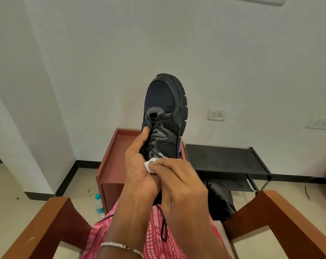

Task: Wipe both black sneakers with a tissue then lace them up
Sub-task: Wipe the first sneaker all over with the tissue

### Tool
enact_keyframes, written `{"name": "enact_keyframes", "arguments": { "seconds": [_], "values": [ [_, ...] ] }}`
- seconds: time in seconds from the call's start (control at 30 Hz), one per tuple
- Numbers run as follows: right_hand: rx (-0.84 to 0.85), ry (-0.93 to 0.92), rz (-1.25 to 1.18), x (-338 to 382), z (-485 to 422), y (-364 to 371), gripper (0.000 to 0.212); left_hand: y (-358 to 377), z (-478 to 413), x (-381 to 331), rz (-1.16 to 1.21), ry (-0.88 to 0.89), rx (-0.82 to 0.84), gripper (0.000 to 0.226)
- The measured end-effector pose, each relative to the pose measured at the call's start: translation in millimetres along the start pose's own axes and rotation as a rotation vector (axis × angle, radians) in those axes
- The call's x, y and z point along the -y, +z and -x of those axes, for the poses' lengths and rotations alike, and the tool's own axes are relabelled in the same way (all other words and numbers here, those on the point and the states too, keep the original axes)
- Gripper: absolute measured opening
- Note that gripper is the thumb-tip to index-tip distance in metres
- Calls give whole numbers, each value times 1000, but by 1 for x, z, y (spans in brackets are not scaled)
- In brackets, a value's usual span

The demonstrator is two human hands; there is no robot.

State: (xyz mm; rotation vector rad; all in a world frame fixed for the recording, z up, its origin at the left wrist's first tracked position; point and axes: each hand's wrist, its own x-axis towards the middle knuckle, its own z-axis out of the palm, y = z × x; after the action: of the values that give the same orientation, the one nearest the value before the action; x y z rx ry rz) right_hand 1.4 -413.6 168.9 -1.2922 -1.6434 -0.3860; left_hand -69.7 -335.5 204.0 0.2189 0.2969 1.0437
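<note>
You are holding the sneaker (164,116) up in the centre of the frame, its toe pointing toward the top and its sole facing right. Your left hand (138,165) is gripping it from the left, with the thumb lying at the edge of the laces (154,128). Just below, your right hand (179,182) is pinching a tissue (150,166) against the sneaker's lower end. A loose lace end (164,227) is hanging over your lap at lower centre.

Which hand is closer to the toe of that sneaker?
Left. The left hand grips the sneaker at mid-length, thumb on the laces. The right hand sits farther back, towards the heel end, pinching the tissue.
</note>
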Motion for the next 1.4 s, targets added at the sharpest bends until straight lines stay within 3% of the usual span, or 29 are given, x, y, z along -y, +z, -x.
{"name": "enact_keyframes", "arguments": {
  "seconds": [0.17, 0.47, 0.7, 0.97, 1.07, 1.2, 1.4],
  "values": [
    [-76, 31, 86, -21, -33, 8, 29, 0, 1, 6, 39, -26, -12, 34],
    [-72, 44, 17, -3, -2, -1, 28, 1, -1, 4, -35, -47, -11, 35],
    [-108, 56, 101, -27, -36, 5, 30, 1, 1, 10, 18, -51, -25, 36],
    [-23, 46, -68, -11, -6, -2, 27, 0, 0, 5, -6, -72, 3, 36],
    [-41, 9, -22, -20, -13, -1, 26, 1, 1, 6, 7, -39, 0, 34],
    [-103, 115, 51, -40, -33, -1, 30, 0, 2, 10, 6, 1, 10, 33],
    [48, 171, -71, -18, -1, -13, 34, 0, 0, 7, -20, 46, -2, 31]
  ]
}}
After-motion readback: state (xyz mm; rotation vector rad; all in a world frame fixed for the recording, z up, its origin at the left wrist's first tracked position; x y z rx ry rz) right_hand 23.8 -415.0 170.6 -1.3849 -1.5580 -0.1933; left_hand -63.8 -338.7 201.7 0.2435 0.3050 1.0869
